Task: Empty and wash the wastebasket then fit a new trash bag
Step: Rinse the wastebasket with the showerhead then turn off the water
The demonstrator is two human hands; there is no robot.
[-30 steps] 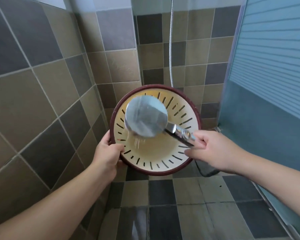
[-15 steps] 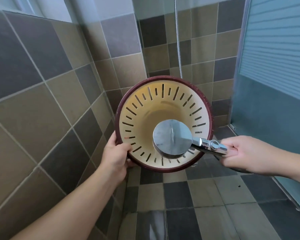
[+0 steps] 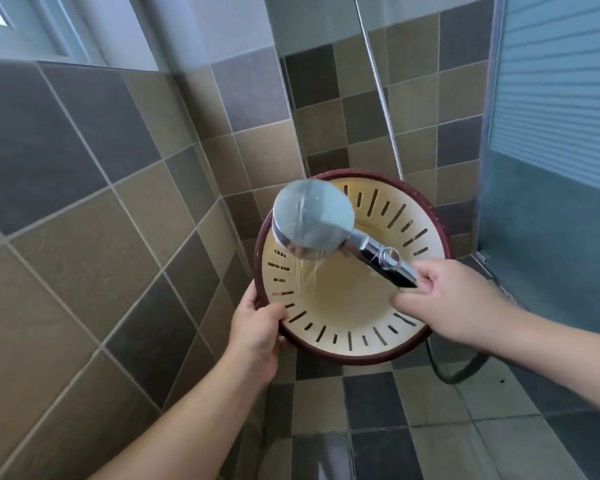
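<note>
The round wastebasket (image 3: pixel 347 306) has a cream slotted inside and a dark red rim, and its open mouth faces me. My left hand (image 3: pixel 257 327) grips its lower left rim, thumb inside. My right hand (image 3: pixel 444 303) holds the handle of a chrome shower head (image 3: pixel 312 220), which hovers over the basket's upper left. Thin streams of water fall from the head into the basket.
Tiled walls close in on the left and behind. The shower hose (image 3: pixel 381 91) runs up the back wall and loops dark on the wet tiled floor (image 3: pixel 458 372) at the right. A blue-grey sliding door (image 3: pixel 551 168) stands on the right.
The shower head has swung from the basket's lower middle up to its upper left, and the water is visible again. The view has tilted upward; my left hand keeps its hold.
</note>
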